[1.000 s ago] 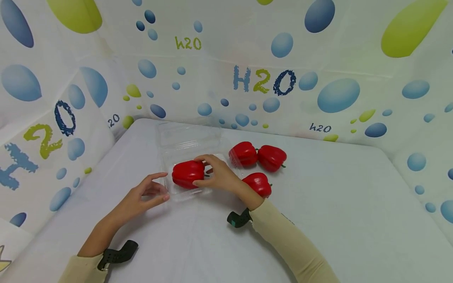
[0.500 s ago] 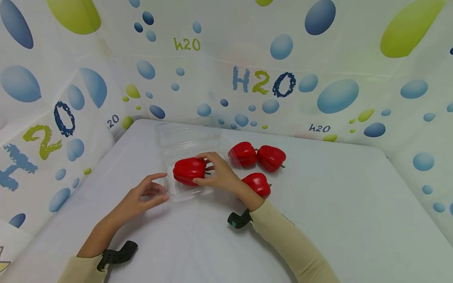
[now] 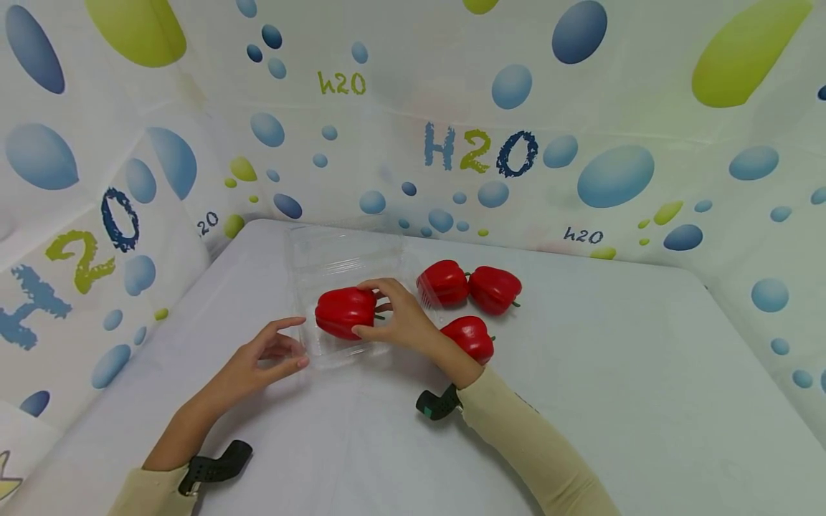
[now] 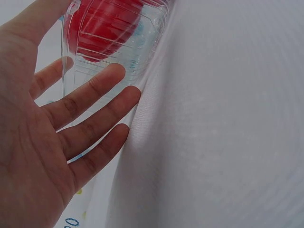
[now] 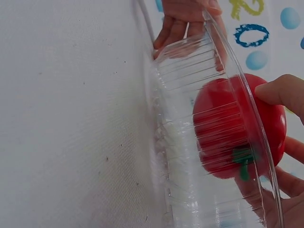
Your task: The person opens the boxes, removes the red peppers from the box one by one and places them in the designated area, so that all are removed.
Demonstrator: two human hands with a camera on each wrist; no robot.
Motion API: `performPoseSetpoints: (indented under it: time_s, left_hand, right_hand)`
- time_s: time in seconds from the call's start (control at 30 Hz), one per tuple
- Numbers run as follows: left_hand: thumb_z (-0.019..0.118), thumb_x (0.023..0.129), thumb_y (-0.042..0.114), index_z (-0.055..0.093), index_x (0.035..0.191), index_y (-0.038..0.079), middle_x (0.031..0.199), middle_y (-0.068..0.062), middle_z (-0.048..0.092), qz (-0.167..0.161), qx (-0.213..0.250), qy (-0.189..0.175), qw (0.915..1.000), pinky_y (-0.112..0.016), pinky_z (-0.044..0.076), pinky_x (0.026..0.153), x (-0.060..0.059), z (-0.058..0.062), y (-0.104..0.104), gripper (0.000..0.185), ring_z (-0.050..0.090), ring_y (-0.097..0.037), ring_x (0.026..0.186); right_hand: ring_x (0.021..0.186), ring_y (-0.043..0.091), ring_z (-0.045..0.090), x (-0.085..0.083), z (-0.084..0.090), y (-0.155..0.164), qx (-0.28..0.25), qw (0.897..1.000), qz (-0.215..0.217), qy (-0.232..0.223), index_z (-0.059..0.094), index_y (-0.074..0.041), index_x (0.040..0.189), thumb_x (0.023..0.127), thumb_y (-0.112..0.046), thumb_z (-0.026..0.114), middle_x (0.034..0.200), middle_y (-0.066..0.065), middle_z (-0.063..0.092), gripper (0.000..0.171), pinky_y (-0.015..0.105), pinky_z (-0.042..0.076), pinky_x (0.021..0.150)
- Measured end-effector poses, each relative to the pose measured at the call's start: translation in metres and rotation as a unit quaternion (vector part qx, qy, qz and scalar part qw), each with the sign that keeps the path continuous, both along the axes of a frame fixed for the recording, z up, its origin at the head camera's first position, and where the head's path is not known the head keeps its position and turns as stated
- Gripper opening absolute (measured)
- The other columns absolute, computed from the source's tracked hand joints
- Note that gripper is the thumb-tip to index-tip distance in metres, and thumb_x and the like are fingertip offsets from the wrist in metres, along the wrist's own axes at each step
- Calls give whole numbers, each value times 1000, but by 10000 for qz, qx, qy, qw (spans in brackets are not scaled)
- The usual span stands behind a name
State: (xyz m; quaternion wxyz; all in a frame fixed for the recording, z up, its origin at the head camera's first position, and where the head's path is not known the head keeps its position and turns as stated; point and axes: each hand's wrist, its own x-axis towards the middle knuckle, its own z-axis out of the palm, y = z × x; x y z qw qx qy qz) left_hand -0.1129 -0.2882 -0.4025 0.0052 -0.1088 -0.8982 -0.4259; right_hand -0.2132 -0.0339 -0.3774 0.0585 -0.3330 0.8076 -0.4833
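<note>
A clear plastic clamshell container (image 3: 342,355) lies with its lid (image 3: 345,251) folded back. Inside its base is a red bell pepper (image 3: 343,313) with a green stem facing right. My right hand (image 3: 403,315) grips the stem end of this pepper between thumb and fingers; the right wrist view shows the thumb (image 5: 278,92) on its side, above the container rim. At the container's left edge, my left hand (image 3: 264,355) has its thumb and index fingertip against or close to the wall. In the left wrist view the fingers (image 4: 90,95) are spread and fairly straight, holding nothing.
Two red bell peppers (image 3: 442,282) (image 3: 495,290) lie side by side right of the container, the nearer one partly behind clear plastic. Another bell pepper (image 3: 471,337) sits close to my right forearm. A white cloth (image 3: 632,358) covers the table; a printed curtain (image 3: 413,93) stands behind.
Over the first half second the right hand shifts the bell pepper slightly back and right inside the container. After that it barely moves. The left hand stays in place.
</note>
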Motion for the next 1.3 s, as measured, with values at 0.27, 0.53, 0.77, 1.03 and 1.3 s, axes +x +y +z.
performPoseSetpoints:
  time_s: [0.27, 0.53, 0.77, 1.03, 1.3]
  left_hand:
    - [67, 85, 31, 37, 138, 22, 101, 2, 64, 83, -119, -35, 9999, -21, 48, 85, 0, 0, 1, 62, 58, -2, 94]
    - [66, 85, 31, 36, 139, 23, 102, 2, 63, 84, -138, -31, 9999, -21, 48, 85, 0, -1, 0, 62, 58, -2, 95]
    - [66, 85, 31, 36, 139, 24, 102, 2, 64, 77, -122, -53, 9999, -22, 49, 85, 0, -1, 0, 61, 58, -3, 95]
    - [66, 86, 31, 37, 138, 23, 102, 2, 64, 44, -52, -48, 10000, -21, 49, 84, 0, -1, 1, 61, 59, -4, 95]
    - [66, 85, 31, 37, 139, 23, 102, 2, 64, 73, -101, -20, 9999, -20, 49, 84, 1, 0, 1, 61, 59, -3, 94]
  right_hand:
    - [109, 16, 51, 2, 0, 1, -181, 9998, 10, 128, 47, -13, 128, 72, -17, 79, 127, 4, 49, 64, 27, 52, 85]
    - [110, 16, 50, 6, 1, 3, -251, 9996, 47, 142, 47, -13, 128, 71, -17, 80, 128, 3, 48, 66, 26, 52, 84]
    - [112, 18, 49, 10, 3, 6, -311, 9991, 139, 271, 47, -13, 128, 70, -17, 80, 129, 4, 48, 66, 29, 52, 85]
    - [112, 16, 48, 16, 9, 8, -320, 9982, 155, 485, 47, -13, 128, 70, -17, 80, 129, 4, 48, 67, 24, 52, 84]
    - [113, 14, 47, 18, 14, 11, -431, 9978, 76, 502, 47, -15, 128, 69, -16, 81, 129, 2, 48, 68, 22, 51, 82]
